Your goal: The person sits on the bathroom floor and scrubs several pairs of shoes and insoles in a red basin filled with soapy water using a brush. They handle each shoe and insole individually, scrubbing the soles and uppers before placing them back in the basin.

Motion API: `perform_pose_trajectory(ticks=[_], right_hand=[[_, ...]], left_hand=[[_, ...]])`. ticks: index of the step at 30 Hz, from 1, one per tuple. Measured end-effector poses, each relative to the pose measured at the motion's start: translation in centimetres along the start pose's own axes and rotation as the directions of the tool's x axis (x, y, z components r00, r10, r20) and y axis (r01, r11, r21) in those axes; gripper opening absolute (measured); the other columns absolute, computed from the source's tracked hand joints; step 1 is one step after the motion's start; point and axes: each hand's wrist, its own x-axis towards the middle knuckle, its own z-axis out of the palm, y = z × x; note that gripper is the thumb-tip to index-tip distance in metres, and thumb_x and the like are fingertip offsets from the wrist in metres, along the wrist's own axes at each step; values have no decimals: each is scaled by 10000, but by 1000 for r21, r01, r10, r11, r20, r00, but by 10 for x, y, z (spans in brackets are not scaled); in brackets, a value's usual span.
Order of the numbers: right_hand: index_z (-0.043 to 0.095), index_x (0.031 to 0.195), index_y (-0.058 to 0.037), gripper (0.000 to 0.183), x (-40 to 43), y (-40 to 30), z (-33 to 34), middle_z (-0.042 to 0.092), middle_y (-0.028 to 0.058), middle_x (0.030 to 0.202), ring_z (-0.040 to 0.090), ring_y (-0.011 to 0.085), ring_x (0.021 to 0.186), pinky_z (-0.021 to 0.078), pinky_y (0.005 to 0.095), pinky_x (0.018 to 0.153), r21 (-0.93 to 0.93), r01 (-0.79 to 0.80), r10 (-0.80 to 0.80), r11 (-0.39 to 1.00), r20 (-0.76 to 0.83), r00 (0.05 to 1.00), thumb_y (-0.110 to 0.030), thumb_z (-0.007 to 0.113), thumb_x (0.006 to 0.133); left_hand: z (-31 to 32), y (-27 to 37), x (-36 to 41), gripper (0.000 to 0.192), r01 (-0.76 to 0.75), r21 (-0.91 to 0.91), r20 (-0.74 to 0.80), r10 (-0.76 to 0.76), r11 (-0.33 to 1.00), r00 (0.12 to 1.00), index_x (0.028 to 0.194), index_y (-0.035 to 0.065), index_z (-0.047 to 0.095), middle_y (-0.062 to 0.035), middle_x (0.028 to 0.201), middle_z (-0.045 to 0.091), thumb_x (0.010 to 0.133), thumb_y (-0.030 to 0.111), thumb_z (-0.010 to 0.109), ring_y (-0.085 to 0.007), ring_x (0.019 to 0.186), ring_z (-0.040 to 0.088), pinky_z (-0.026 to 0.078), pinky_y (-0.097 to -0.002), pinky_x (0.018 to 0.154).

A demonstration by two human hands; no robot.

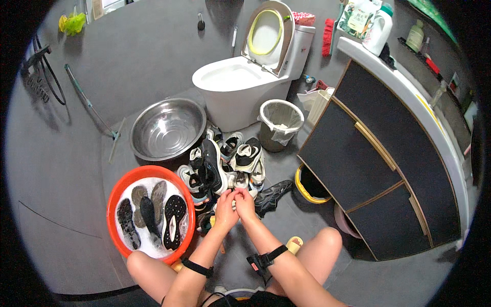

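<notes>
My left hand and my right hand meet at the fingertips, over the near edge of a heap of shoes. Something pale shows between them; whether they hold it or it is a shoe underneath, I cannot tell. A black-and-white sneaker leans on its side just beyond. Black shoes lie to the right of my right hand. To the left stands a red plastic basin of white suds. Several insoles float there, among them a dark one, beside a black sole with white dots.
A stainless steel basin stands behind the red one. Past the shoes are a toilet with its lid raised and a lined trash bin. A yellow-rimmed bucket sits by the dark vanity cabinet. A squeegee leans against the wall.
</notes>
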Motion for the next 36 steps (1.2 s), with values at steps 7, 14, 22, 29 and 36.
perform_pose_trajectory(ticks=[7,14,22,29,36], right_hand=[[471,1096,22,269,47,39,13,575,89,916,558,138,801,463,246,712,251,-265,264,931,37,964,-7,453,829],[460,1132,-1,268,72,3,21,565,86,965,546,138,802,465,238,663,159,-257,275,953,-106,955,-122,423,896],[507,1064,-9,217,52,-173,33,579,64,923,540,111,780,452,221,666,195,-247,289,949,-229,930,-136,455,896],[520,1032,5,190,59,-406,-14,596,77,929,536,100,764,447,222,695,220,31,61,975,-401,914,-116,479,892],[410,1163,-9,309,110,-561,-178,500,80,1086,511,90,770,429,218,691,77,267,-161,961,-627,762,-54,485,867]], left_hand=[[39,-54,39,417,99,-18,12,-99,995,995,1101,88,524,-171,1194,457,690,53,582,-350,1083,459,385,-373,898],[8,-48,87,435,181,-83,37,-179,980,983,1148,74,493,-167,1217,424,718,39,551,-350,1095,448,395,-383,893],[-86,83,136,431,210,-222,111,-189,952,976,1142,46,480,-168,1202,429,717,-1,527,-314,1016,511,429,-359,860],[-159,257,222,373,211,-290,278,-129,933,952,1115,72,499,-149,1162,466,747,17,518,-292,933,557,457,-359,797],[-90,436,321,432,5,-419,281,124,908,952,1173,46,454,-138,1189,435,748,-14,496,-222,846,573,480,-315,718]])
